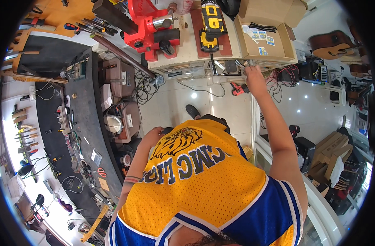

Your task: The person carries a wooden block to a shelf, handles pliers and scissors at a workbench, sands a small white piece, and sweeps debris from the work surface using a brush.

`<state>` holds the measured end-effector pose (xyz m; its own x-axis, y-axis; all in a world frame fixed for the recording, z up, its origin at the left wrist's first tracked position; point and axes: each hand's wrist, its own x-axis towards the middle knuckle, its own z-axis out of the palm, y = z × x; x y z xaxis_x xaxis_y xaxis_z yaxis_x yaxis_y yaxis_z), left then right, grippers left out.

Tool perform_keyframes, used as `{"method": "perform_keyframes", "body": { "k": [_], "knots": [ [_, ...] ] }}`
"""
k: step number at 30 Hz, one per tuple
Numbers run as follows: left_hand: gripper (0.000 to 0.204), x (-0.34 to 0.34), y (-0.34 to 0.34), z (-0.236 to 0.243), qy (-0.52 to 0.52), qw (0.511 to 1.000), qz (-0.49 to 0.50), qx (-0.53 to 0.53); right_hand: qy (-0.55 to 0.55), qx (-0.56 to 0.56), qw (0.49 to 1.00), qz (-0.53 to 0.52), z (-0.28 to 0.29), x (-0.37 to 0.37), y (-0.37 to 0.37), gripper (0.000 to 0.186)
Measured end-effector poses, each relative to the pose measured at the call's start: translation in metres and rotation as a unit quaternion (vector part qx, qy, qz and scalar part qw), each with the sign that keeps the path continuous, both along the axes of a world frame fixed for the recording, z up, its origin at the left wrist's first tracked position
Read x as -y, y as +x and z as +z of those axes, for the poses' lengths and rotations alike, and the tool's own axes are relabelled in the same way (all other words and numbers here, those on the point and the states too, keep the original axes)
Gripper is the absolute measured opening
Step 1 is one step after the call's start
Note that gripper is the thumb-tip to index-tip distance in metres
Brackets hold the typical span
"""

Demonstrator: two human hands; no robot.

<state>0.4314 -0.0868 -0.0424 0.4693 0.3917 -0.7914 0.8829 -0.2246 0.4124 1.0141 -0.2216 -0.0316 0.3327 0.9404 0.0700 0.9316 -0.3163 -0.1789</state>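
Note:
My right hand (254, 78) reaches far forward to the lower shelf edge of a workbench (187, 51), its fingers closed on a small item there that I cannot make out. My left hand (152, 133) rests low against my hip, beside my yellow and blue jersey (199, 184); its fingers are partly hidden and I cannot tell if it holds anything. On the bench top lie a yellow and black cordless drill (211, 22), a red vise (148, 26) and an open cardboard box (264, 39).
A long dark bench (79, 123) with tools, cables and red scissors (101, 172) runs along my left. Cases stand on the tiled floor (175, 106) near it. Guitars (330, 45) and cardboard boxes (330, 151) fill the right side. A red tool (236, 89) lies on the floor.

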Motion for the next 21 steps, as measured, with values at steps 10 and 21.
{"method": "perform_keyframes", "body": {
  "k": [10, 21],
  "knots": [
    [0.040, -0.001, -0.012, -0.001, 0.018, 0.998, 0.056, 0.007, 0.154, -0.050, 0.987, -0.020, 0.010, 0.018, -0.045, 0.042],
    [0.040, -0.003, -0.037, -0.022, -0.009, 0.999, 0.047, 0.010, 0.091, -0.029, 0.993, -0.062, -0.011, 0.010, -0.041, 0.034]
  ]
}}
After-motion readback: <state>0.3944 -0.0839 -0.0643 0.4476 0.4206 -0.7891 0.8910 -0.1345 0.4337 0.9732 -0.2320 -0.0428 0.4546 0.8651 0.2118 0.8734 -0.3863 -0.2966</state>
